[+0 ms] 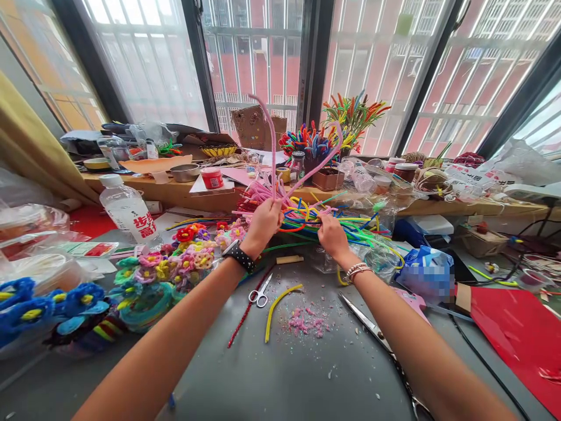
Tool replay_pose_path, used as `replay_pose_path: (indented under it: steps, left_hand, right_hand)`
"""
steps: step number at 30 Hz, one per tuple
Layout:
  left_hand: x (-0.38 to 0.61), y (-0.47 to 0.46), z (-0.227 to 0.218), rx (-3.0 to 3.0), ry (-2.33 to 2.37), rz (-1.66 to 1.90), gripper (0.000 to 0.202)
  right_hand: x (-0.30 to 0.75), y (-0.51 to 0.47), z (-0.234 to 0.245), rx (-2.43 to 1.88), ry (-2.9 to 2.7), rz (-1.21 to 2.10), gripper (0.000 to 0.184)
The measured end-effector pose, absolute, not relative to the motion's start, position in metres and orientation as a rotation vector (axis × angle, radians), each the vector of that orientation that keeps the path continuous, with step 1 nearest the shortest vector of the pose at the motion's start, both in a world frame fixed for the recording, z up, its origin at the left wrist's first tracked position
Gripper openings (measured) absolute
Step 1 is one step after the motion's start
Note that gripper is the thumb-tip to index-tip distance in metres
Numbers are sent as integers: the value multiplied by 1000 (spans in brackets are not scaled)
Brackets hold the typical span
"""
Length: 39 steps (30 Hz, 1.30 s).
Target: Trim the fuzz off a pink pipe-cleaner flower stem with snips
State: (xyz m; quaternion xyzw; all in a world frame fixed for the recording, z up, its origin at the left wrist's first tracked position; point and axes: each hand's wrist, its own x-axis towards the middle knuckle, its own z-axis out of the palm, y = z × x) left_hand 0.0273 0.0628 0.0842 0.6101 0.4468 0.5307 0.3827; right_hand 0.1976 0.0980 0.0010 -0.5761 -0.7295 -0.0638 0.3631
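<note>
My left hand (263, 225), wearing a dark dotted wristband, is closed on pink pipe cleaners; two long ones, including a tall pink pipe cleaner (273, 153), rise from it and bend at their tops. At the right edge of a heap of coloured pipe cleaners (302, 221), my right hand (333, 238) is closed, its fingers pinched on pipe cleaners there; which colour is hard to see. On the table below lie small scissors (259, 295), a yellow pipe cleaner (277, 307), a dark red stem (245, 318) and pink fluff scraps (308, 322). Large scissors (372, 330) lie beneath my right forearm.
Fuzzy flowers (188, 257) crowd the left, beside a clear bottle (127, 210). A ledge (245, 193) under the window carries a red-labelled jar (212, 178) and pots of pipe cleaners (357, 120). At right are a blue packet (425, 272) and red sheet (512, 333).
</note>
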Motion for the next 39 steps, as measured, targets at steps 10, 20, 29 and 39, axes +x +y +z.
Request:
replay_pose_path:
  steps: [10,20,29,39]
  left_hand:
    - [40,-2,17,1753,972,715,24]
    - [6,-10,-2,1311,1050,771,33]
    - [23,-17,-9,996,935,1008,22]
    - [24,-17,-8,715,709,1161,23]
  right_hand:
    - [188,-29,-1,-1019,-1295,747,35]
    - [201,-49,-29,-899,-676,1241,26]
    - [206,-47,-32,-794,-538,1226,23]
    - [213,-48,-26,-708,-397,1178,23]
